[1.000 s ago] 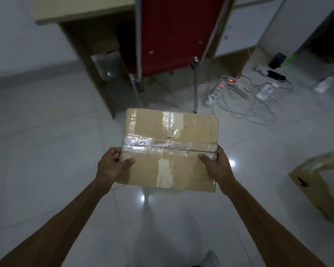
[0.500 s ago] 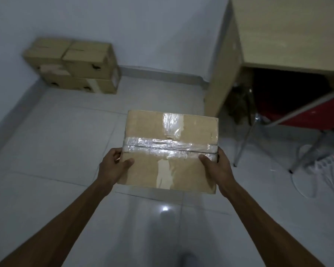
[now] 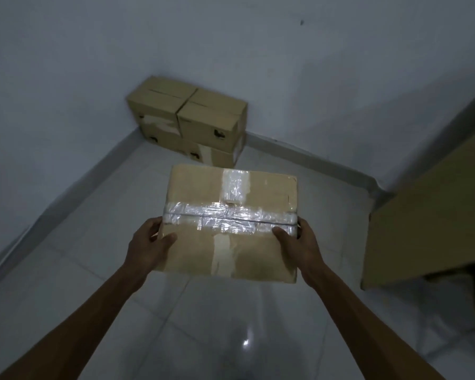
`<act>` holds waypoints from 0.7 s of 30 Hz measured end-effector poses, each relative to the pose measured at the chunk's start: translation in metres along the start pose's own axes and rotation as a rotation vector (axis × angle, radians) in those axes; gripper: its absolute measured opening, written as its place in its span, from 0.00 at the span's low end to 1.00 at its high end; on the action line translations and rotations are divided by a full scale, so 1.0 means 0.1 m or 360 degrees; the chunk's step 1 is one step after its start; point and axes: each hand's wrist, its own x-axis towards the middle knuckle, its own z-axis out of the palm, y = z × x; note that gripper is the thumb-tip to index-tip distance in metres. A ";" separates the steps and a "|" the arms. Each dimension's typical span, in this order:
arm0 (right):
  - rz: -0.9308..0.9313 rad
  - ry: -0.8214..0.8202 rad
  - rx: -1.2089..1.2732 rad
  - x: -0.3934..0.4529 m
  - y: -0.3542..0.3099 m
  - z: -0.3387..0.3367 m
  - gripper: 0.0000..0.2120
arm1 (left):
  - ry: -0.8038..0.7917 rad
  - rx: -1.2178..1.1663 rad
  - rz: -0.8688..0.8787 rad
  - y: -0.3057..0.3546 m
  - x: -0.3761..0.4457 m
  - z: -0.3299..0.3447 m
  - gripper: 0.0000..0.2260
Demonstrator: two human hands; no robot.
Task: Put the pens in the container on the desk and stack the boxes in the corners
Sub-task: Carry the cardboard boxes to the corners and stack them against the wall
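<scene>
Both hands hold one taped cardboard box [image 3: 232, 223] above the floor: my left hand [image 3: 148, 246] grips its 9 o'clock edge, my right hand [image 3: 299, 246] its 3 o'clock edge. At 12 o'clock, stacked boxes [image 3: 192, 122] sit in the wall corner.

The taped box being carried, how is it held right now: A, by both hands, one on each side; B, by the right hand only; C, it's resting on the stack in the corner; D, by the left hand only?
A: the left hand and the right hand grip opposite sides of the taped box, which is short of the corner stack.
</scene>
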 end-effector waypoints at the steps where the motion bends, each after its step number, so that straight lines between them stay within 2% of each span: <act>1: -0.0009 -0.0027 -0.0032 0.15 -0.13 0.12 0.24 | 0.0013 -0.0001 -0.0016 0.07 0.17 -0.07 0.19; 6: -0.0030 -0.0122 -0.0078 0.95 -0.74 0.71 0.22 | 0.0043 -0.0174 -0.0015 0.38 1.10 -0.40 0.17; 9: -0.0055 -0.0157 -0.0100 1.39 -1.13 1.06 0.21 | -0.0055 -0.0212 0.0025 0.58 1.65 -0.62 0.20; 14: -0.0055 -0.0154 -0.0170 2.24 -1.65 1.68 0.20 | -0.0069 0.0059 -0.0103 0.74 2.84 -0.95 0.24; 17: -0.0028 -0.0126 -0.0187 2.83 -1.94 2.18 0.20 | -0.0101 -0.0049 -0.0198 0.94 3.60 -1.16 0.25; 21: -0.0045 -0.0136 -0.0140 3.44 -2.32 2.70 0.20 | -0.0200 -0.0180 -0.0175 1.20 4.43 -1.41 0.24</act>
